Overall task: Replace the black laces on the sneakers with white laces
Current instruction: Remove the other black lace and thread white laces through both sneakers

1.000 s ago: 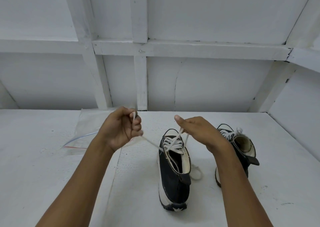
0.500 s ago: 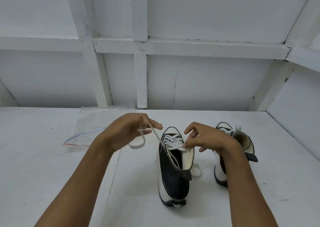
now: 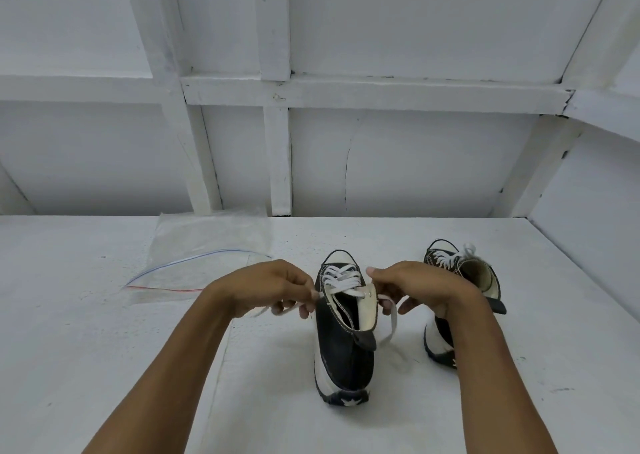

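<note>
You are at the closing stage of lacing the near sneaker point(image 3: 346, 349), which stands heel toward you on the white surface point(image 3: 69, 315), between your hands. The white lace point(image 3: 341, 280) crosses its front in several rows up to the collar. Your left hand point(image 3: 273, 287) pinches one end of that lace at the sneaker's left edge, the tail trailing beneath it. Your right hand point(image 3: 415, 287) grips the other end just beside the collar, with slack hanging down the right side. The far sneaker point(image 3: 460, 280), partly behind your right forearm, already carries white lacing. In my judgement the next move calls for an even pull on both ends, then either the topmost eyelets point(image 3: 369, 292) or the knot; the view is too small to tell whether those eyelets are threaded. A clear zip bag point(image 3: 207, 245) lies at left rear. No brand name or writing is legible; only a white star mark point(image 3: 349, 401) shows on the near heel.
</note>
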A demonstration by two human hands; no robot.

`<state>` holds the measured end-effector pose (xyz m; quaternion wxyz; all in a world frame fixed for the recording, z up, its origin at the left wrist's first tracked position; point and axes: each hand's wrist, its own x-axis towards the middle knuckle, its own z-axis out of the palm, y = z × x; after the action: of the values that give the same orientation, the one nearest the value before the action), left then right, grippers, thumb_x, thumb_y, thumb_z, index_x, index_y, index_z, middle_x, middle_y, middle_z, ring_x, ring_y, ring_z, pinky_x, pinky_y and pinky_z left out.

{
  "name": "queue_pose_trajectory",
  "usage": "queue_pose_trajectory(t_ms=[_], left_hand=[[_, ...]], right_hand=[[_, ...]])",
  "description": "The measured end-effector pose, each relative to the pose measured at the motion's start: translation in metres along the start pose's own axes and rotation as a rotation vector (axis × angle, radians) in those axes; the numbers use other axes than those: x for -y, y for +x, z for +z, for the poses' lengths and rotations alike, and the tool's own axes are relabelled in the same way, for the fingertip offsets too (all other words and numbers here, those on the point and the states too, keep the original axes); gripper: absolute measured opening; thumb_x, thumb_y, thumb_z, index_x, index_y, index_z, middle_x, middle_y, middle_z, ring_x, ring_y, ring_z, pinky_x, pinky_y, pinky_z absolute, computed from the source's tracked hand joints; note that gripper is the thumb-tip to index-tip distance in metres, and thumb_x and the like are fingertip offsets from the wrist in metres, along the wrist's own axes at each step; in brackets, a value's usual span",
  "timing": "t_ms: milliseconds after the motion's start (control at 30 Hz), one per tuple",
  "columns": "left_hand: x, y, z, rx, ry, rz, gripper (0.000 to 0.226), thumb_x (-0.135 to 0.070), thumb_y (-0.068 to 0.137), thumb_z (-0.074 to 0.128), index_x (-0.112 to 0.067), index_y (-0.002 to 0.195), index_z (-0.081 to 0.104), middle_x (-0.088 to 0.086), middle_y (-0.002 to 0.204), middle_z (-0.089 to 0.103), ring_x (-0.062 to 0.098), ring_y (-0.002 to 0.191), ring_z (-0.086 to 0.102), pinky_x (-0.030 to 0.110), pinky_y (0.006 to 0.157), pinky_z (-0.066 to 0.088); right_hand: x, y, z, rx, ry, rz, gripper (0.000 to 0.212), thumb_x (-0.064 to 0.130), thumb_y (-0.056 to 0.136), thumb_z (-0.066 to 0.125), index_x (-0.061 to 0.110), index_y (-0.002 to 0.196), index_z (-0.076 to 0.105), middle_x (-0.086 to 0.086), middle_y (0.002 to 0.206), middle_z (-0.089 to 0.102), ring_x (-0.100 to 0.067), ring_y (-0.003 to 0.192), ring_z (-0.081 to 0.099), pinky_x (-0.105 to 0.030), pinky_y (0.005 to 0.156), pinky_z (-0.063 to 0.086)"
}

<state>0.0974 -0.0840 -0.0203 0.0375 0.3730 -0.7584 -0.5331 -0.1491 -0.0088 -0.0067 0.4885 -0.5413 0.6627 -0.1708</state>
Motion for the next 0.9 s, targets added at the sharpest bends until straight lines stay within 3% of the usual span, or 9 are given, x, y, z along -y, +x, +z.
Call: queue_pose_trajectory(t_ms=[100,167,300,400,467,567,633,767,900], left_hand=[[-0.004,-0.003,-0.008,-0.082,0.022,0.041,0.034,-0.042,0.078,0.067,-0.011,0.088,0.077,-0.002,0.087,0.073,0.006,0.079,0.058,0.032,0.080,0.040],[-0.010,-0.002,-0.014,-0.144,-0.055,0.075,0.037,-0.036,0.077,0.065,-0.005,0.094,0.077,-0.002,0.095,0.075,0.008,0.088,0.061,0.037,0.088,0.041],[-0.035,-0.003,-0.024,-0.268,-0.257,0.193,0.038,-0.029,0.079,0.062,-0.004,0.102,0.077,0.002,0.109,0.074,0.014,0.106,0.062,0.042,0.100,0.043],[-0.064,-0.003,-0.030,-0.328,-0.486,0.320,0.052,-0.022,0.087,0.063,0.022,0.114,0.058,0.013,0.109,0.074,0.025,0.111,0.067,0.050,0.103,0.047],[-0.085,-0.004,-0.032,-0.349,-0.678,0.376,0.056,-0.023,0.085,0.061,0.025,0.112,0.053,0.019,0.100,0.075,0.031,0.098,0.072,0.053,0.098,0.052],[-0.108,-0.003,-0.039,-0.352,-0.850,0.467,0.031,-0.028,0.083,0.063,0.002,0.088,0.059,0.014,0.083,0.074,0.025,0.072,0.071,0.043,0.077,0.060],[-0.118,-0.004,-0.044,-0.374,-0.845,0.528,0.021,-0.031,0.086,0.063,-0.013,0.076,0.057,0.007,0.079,0.070,0.018,0.064,0.064,0.034,0.064,0.056],[-0.137,-0.005,-0.052,-0.425,-0.839,0.667,0.015,-0.023,0.092,0.058,-0.014,0.083,0.065,0.002,0.080,0.066,0.012,0.059,0.053,0.024,0.051,0.044],[-0.146,-0.004,-0.051,-0.503,-0.822,0.740,0.011,-0.011,0.092,0.060,-0.011,0.096,0.070,0.004,0.085,0.071,0.012,0.057,0.052,0.023,0.050,0.043]], right_hand=[[0.000,-0.002,-0.002,-0.014,0.006,-0.045,0.043,0.041,0.098,0.052,0.019,0.061,0.059,0.000,0.068,0.058,-0.012,0.070,0.060,-0.029,0.074,0.043],[0.003,-0.004,-0.005,-0.063,0.068,-0.106,0.038,0.035,0.096,0.057,0.016,0.063,0.057,0.002,0.067,0.058,-0.012,0.070,0.062,-0.027,0.073,0.046],[0.019,-0.008,-0.015,-0.236,0.346,-0.287,0.031,0.030,0.094,0.060,0.005,0.076,0.060,-0.003,0.071,0.066,-0.017,0.077,0.065,-0.038,0.081,0.051],[0.045,-0.012,-0.025,-0.302,0.570,-0.391,0.025,0.025,0.095,0.059,0.000,0.093,0.060,-0.007,0.077,0.072,-0.023,0.081,0.067,-0.040,0.082,0.053],[0.064,-0.016,-0.031,-0.295,0.667,-0.431,0.026,0.025,0.094,0.059,0.000,0.099,0.059,-0.011,0.081,0.073,-0.024,0.079,0.070,-0.043,0.084,0.054],[0.088,-0.023,-0.040,-0.282,0.787,-0.480,0.024,0.029,0.091,0.061,0.008,0.081,0.058,-0.008,0.076,0.072,-0.021,0.073,0.071,-0.039,0.077,0.055],[0.102,-0.028,-0.043,-0.304,0.855,-0.530,0.028,0.030,0.091,0.062,0.013,0.070,0.055,-0.006,0.073,0.071,-0.019,0.069,0.070,-0.035,0.070,0.056],[0.122,-0.035,-0.049,-0.366,0.956,-0.708,0.022,0.024,0.092,0.062,0.010,0.075,0.062,-0.006,0.072,0.067,-0.017,0.064,0.064,-0.028,0.064,0.057],[0.128,-0.035,-0.049,-0.406,0.947,-0.810,0.007,0.009,0.091,0.062,0.005,0.088,0.067,-0.007,0.077,0.070,-0.017,0.071,0.066,-0.025,0.068,0.056]])
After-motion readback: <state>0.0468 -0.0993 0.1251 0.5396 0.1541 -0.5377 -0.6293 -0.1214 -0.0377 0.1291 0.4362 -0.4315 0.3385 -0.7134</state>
